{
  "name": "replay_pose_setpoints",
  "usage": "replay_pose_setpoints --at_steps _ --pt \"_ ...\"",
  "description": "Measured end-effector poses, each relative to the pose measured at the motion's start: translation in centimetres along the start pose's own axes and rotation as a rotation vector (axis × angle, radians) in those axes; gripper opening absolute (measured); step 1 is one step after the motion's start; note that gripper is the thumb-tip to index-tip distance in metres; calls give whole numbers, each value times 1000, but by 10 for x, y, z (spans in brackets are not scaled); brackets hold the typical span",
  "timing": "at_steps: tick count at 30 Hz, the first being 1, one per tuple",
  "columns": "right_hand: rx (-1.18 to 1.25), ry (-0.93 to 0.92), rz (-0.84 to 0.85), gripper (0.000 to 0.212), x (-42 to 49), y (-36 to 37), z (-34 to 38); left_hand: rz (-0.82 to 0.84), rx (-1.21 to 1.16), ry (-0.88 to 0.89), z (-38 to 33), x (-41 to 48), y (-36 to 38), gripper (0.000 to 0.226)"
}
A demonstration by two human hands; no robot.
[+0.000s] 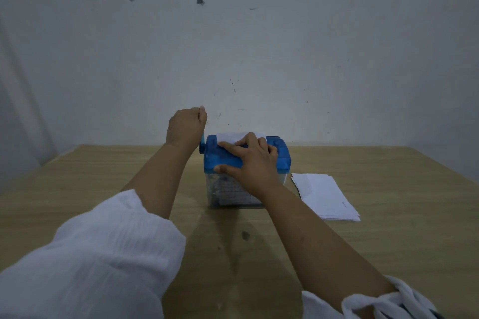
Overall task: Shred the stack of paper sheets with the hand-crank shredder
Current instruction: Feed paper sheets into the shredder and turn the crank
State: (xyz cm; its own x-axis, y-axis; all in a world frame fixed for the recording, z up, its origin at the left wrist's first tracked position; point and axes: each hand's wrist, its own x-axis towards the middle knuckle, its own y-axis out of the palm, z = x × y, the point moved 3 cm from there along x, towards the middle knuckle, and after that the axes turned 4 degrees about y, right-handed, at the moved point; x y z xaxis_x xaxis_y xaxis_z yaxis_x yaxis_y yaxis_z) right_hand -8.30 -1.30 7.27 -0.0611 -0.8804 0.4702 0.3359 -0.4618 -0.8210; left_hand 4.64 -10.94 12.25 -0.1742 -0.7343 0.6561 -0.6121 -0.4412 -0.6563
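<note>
Blue shredder point(277, 155): on wooden table point(103, 176), near its far edge
Left hand point(186, 127): fisted round crank point(202, 144), shredder's left end
Right hand point(248, 160): flat on shredder's lid, fingertips on sheet point(233, 136) in slot
Paper stack point(325, 197): just right of shredder, edges fanned

The left sleeve point(98, 254) is white, loose and wide, of thin crinkled cloth marked with fine lengthwise creases; its cuff falls in soft rounded folds and ends partway along the forearm point(155, 176). The right sleeve point(388, 303) is of the same white cloth, its cuff bunched and twisted into what looks like a knot. Beyond both cuffs the arms are uncovered down to the left hand point(186, 124) and the right hand point(251, 160); from where I stand, both sleeves look plain
</note>
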Motion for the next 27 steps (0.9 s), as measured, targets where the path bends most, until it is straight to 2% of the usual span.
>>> replay_pose_setpoints --at_steps 6,13,19,27 --pt "-47 35 -41 52 5 0 0 -54 -54 94 -2 -33 -8 40" --pt "-55 38 -49 53 3 2 2 -58 -75 79 6 -68 -7 36" --pt "-66 31 -45 54 2 2 2 109 -138 4 21 -106 15 40" --pt "-54 -11 -80 54 -1 2 2 223 -337 -149 38 -116 42 39"
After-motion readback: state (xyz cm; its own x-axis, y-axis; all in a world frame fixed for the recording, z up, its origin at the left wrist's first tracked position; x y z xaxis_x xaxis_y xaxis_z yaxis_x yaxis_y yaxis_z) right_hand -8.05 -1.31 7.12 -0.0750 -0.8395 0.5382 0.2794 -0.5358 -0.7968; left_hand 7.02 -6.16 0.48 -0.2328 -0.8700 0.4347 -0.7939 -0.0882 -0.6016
